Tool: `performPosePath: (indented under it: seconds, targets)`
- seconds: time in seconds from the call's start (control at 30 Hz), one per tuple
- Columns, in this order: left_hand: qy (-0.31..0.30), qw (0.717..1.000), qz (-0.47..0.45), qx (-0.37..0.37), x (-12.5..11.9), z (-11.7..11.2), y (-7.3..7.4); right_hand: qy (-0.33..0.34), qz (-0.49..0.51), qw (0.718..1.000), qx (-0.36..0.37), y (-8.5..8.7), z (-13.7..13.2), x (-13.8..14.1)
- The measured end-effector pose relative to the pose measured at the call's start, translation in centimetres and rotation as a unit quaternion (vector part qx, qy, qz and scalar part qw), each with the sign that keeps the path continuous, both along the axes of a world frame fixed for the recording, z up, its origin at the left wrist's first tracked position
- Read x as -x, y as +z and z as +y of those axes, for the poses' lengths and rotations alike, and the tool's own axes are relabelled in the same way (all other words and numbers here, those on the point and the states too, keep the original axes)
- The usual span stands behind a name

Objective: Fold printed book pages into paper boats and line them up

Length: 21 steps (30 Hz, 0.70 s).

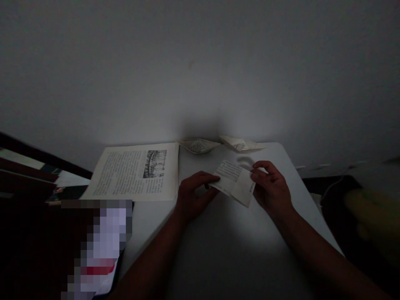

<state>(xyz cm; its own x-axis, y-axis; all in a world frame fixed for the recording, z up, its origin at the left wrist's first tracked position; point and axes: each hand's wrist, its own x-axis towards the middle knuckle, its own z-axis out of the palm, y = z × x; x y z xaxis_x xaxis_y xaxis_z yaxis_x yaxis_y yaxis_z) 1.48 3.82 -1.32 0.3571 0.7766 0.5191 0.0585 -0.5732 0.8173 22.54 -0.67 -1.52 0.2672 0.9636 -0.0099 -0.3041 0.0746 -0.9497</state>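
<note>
At the lower left lies a flat device [109, 268] with a thin dark edge and a smooth lit screen, perhaps a phone, since squares of blur cover most of it. Behind it, a stack of printed paper [125, 175] lies flat on the smooth pale table [225, 250]; its top sheet bears lines of small print and a dark rectangular picture. Next comes the left hand [195, 191], its thumb and fingers closed in a light pinch on the left edge of a folded paper [234, 181]. A paper boat [198, 145], long and pointed, stands near the plain matte wall [200, 83], and a second boat [242, 143] is just beside it. The folded paper, creased into flat, straight-edged layers, is above the table between both hands. The right hand [271, 185] pinches its right edge with thumb and bent fingers.
</note>
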Motion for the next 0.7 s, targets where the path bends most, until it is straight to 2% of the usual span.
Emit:
performPosePath:
  seconds: [0.1, 0.2, 0.4, 0.53, 0.7]
  targets:
    - [0.000, 0.997, -0.023, 0.076, 0.4, 0.3, -0.2, 0.022, -0.100, 0.995, -0.016, -0.1, -0.7, -0.3]
    - [0.001, 0.987, -0.052, 0.149, 0.7, 0.7, -0.3, 0.038, -0.146, 0.988, -0.026, 0.3, -1.2, -0.2]
    - [-0.028, 0.964, -0.088, 0.249, 0.8, 0.9, 0.0, -0.039, -0.197, 0.978, -0.056, 1.5, -0.7, 0.4]
    - [-0.024, 0.955, -0.099, 0.277, 0.3, 0.6, 0.5, -0.040, -0.186, 0.979, -0.072, 1.2, -0.4, 0.2]
    - [0.012, 0.959, -0.106, 0.263, -0.1, 0.2, 0.8, -0.029, -0.176, 0.981, -0.079, 0.7, -0.4, 0.1]
